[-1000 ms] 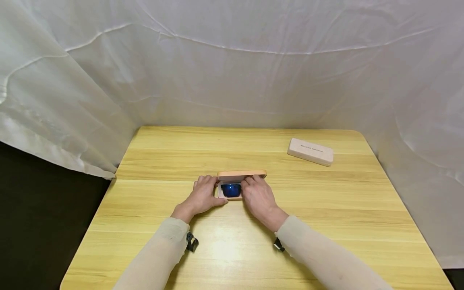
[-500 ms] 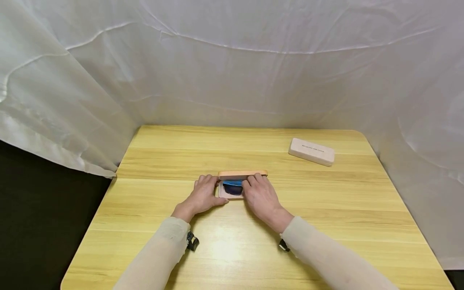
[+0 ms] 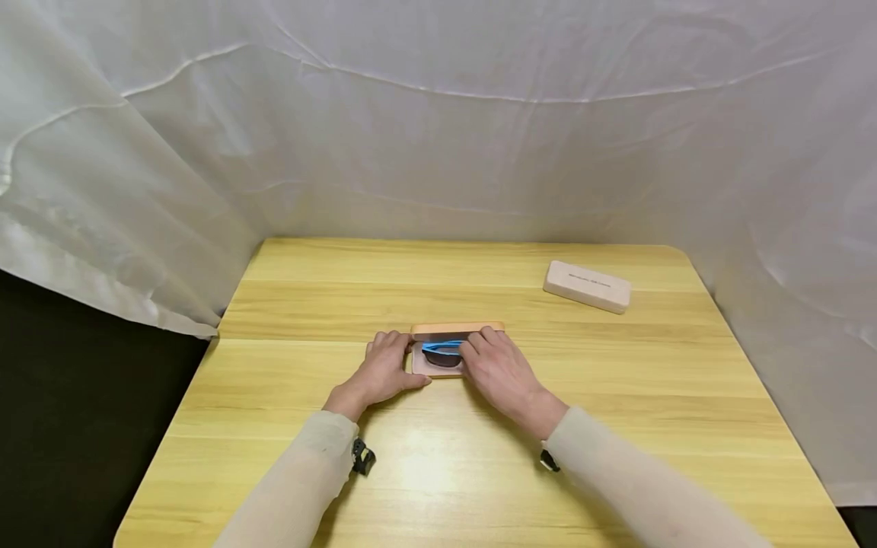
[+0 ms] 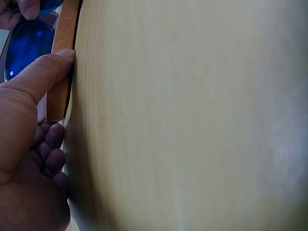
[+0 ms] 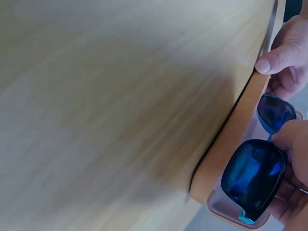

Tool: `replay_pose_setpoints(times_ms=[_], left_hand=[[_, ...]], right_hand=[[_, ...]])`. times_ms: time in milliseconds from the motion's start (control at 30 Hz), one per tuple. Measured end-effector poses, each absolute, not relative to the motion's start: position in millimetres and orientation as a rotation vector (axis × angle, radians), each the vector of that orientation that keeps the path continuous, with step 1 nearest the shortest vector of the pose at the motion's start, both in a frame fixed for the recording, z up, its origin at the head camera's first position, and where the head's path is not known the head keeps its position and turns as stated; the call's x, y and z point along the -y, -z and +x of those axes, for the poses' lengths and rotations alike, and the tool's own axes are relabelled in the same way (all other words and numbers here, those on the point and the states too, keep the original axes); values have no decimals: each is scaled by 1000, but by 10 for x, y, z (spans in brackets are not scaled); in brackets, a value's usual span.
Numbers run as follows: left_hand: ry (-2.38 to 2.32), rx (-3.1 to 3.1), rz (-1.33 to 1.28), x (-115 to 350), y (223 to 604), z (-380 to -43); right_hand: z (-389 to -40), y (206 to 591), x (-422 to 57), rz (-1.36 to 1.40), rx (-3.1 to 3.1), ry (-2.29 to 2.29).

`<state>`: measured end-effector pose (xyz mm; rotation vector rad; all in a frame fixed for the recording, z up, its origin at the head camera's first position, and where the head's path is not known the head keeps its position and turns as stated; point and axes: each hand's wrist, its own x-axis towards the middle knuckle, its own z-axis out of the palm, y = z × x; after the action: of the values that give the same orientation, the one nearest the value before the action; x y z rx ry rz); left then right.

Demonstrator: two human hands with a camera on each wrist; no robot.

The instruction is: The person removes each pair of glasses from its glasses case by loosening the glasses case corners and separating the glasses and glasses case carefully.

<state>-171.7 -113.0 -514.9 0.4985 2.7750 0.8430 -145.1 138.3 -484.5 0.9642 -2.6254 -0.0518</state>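
Note:
An orange-brown glasses case [image 3: 438, 329] lies on the table with its lid raised and a pale lining inside. My left hand [image 3: 384, 369] grips the case's left end, the thumb on its front wall [image 4: 58, 103] and the other fingers around the end. Sunglasses [image 5: 251, 173] with blue mirrored lenses and bright blue temples are tilted up over the lower half of the case. My right hand [image 3: 503, 373] pinches them near the bridge, as the right wrist view shows. In the head view that hand hides the right part of the sunglasses and case.
A second case, pale pink and closed with small lettering on top [image 3: 587, 287], lies at the back right of the wooden table [image 3: 308, 289]. White curtains [image 3: 438, 152] hang behind the table and along its sides.
The sunglasses have tipped: the blue lens faced up a second ago, and now the blue temples show on top. The right wrist has shifted slightly right; the left hand stays put.

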Motion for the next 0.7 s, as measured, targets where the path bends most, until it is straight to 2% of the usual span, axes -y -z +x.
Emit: replay_pose_setpoints(times_ms=[367,700], left_hand=[[-847,-2763,479,1175,5140,-1709],[-871,-2753,469,1237,5123,-1673]], right_hand=[[-1352,4741,-1690,1035,2539,36],[-1342,4700,-2302,1069,2486,3]])
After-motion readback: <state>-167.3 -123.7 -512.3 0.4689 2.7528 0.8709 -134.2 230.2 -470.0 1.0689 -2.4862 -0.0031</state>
